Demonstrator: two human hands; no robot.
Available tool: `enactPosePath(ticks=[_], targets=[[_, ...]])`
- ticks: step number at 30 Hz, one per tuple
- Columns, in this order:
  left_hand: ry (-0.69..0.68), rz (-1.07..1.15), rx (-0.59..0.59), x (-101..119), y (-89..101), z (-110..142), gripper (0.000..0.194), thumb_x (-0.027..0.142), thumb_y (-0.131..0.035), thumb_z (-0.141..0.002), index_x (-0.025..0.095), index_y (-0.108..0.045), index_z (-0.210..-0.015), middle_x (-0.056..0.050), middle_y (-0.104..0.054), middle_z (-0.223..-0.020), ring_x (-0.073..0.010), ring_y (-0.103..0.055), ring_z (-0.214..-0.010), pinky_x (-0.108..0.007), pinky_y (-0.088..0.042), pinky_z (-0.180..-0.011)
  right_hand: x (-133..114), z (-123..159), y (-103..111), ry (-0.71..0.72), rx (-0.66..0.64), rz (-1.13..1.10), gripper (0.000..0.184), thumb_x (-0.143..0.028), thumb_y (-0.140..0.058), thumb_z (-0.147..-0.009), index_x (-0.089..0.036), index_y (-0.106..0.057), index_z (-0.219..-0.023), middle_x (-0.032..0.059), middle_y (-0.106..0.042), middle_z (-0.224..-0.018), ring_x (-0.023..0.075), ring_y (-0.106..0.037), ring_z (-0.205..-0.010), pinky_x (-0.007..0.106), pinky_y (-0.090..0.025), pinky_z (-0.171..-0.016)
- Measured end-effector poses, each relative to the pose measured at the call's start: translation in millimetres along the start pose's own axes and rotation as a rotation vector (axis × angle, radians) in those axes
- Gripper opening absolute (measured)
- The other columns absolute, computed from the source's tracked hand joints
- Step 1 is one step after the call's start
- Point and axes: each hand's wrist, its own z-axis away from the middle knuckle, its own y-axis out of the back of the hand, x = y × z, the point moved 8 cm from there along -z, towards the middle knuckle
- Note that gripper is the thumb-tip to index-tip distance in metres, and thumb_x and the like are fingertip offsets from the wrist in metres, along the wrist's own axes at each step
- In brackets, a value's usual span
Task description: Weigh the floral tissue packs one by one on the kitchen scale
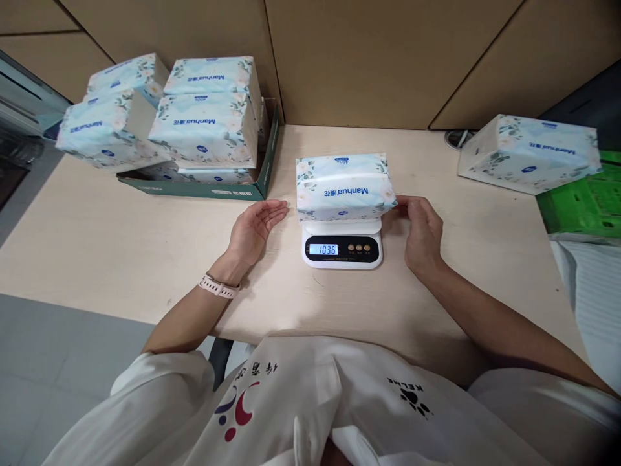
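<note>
A pack of tissues (343, 188) in pale blue floral wrapping lies on a white kitchen scale (308, 259). The scale's lit display (323, 250) looks to read 103.6. My left hand (255, 232) rests on the table to the left of the pack, palm turned up and fingers stretched, a small gap away from it. On the other side, my right hand (423, 232) is by the pack's right end with its fingers extended; the fingertips are partly hidden, and I cannot tell whether they touch the wrapping. Neither hand grips anything.
A green carton (242, 191) at the back left holds several stacked tissue packs (204, 129). Another tissue pack (528, 155) sits at the far right, against a bright green crate (582, 204). Brown panels (354, 65) close off the table's (111, 239) back edge.
</note>
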Motion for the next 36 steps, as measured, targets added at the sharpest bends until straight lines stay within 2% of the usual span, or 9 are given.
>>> enactPosePath(ticks=[13, 17, 21, 28, 31, 34, 36], targets=[[-0.011, -0.008, -0.008, 1.4, -1.0, 0.1, 0.021, 0.031, -0.064, -0.094, 0.015, -0.078, -0.090, -0.013, -0.082, -0.109, -0.0240, -0.078, -0.112, -0.042, -0.054, -0.120, -3.3, 1.2, -0.4, 0.028, -0.008, 0.015, 0.041, -0.067, -0.053, -0.104, -0.036, -0.079, -0.100, 0.0057, -0.081, -0.110, 0.0293, -0.075, -0.108, 0.054, -0.061, -0.102], [-0.004, -0.012, 0.001, 1.6, -1.2, 0.8, 0.022, 0.028, -0.061, -0.094, 0.016, -0.079, -0.089, -0.012, -0.083, -0.108, -0.0232, -0.077, -0.112, -0.040, -0.055, -0.118, -9.4, 2.9, -0.9, 0.048, -0.025, 0.030, 0.040, -0.065, -0.053, -0.106, -0.035, -0.080, -0.103, 0.0060, -0.080, -0.116, 0.0282, -0.074, -0.116, 0.053, -0.059, -0.110], [-0.004, -0.027, 0.003, 1.7, -1.1, 0.8, 0.020, 0.030, -0.064, -0.093, 0.015, -0.077, -0.090, -0.013, -0.082, -0.111, -0.0242, -0.077, -0.115, -0.042, -0.052, -0.121, -19.5, 5.0, -1.2, 0.121, -0.033, 0.056, 0.040, -0.063, -0.054, -0.107, -0.033, -0.080, -0.106, 0.0068, -0.077, -0.125, 0.0312, -0.069, -0.130, 0.060, -0.052, -0.119], [-0.018, -0.021, -0.005, 1.2, -0.3, -0.9, 0.020, 0.031, -0.065, -0.093, 0.015, -0.078, -0.090, -0.013, -0.082, -0.110, -0.0241, -0.077, -0.114, -0.042, -0.052, -0.122, -23.0, 6.0, -2.3, 0.145, -0.050, 0.066, 0.043, -0.063, -0.052, -0.108, -0.031, -0.080, -0.107, 0.0063, -0.076, -0.127, 0.0304, -0.066, -0.134, 0.059, -0.048, -0.123], [-0.018, -0.009, -0.010, 0.8, -0.7, -0.8, 0.022, 0.029, -0.063, -0.094, 0.015, -0.079, -0.089, -0.012, -0.083, -0.107, -0.0231, -0.077, -0.112, -0.041, -0.054, -0.119, -24.3, 7.0, -2.3, 0.140, -0.045, 0.054, 0.043, -0.063, -0.052, -0.107, -0.030, -0.079, -0.107, 0.0060, -0.077, -0.124, 0.0292, -0.067, -0.131, 0.057, -0.049, -0.121], [-0.040, -0.033, -0.030, 1.0, -2.5, 0.9, 0.024, 0.031, -0.063, -0.095, 0.016, -0.080, -0.088, -0.011, -0.083, -0.107, -0.0232, -0.077, -0.110, -0.039, -0.056, -0.115, -27.2, 9.3, -1.1, 0.149, -0.015, 0.005, 0.041, -0.063, -0.054, -0.107, -0.029, -0.076, -0.116, 0.0049, -0.077, -0.121, 0.0244, -0.072, -0.116, 0.051, -0.055, -0.112], [-0.103, -0.080, -0.063, 5.0, -5.8, 3.1, 0.025, 0.035, -0.066, -0.096, 0.017, -0.082, -0.090, -0.011, -0.083, -0.108, -0.0232, -0.076, -0.108, -0.038, -0.056, -0.111, -30.7, 11.2, -1.5, 0.167, -0.005, -0.036, 0.043, -0.065, -0.057, -0.104, -0.030, -0.072, -0.123, 0.0046, -0.077, -0.120, 0.0226, -0.073, -0.106, 0.049, -0.059, -0.105]])
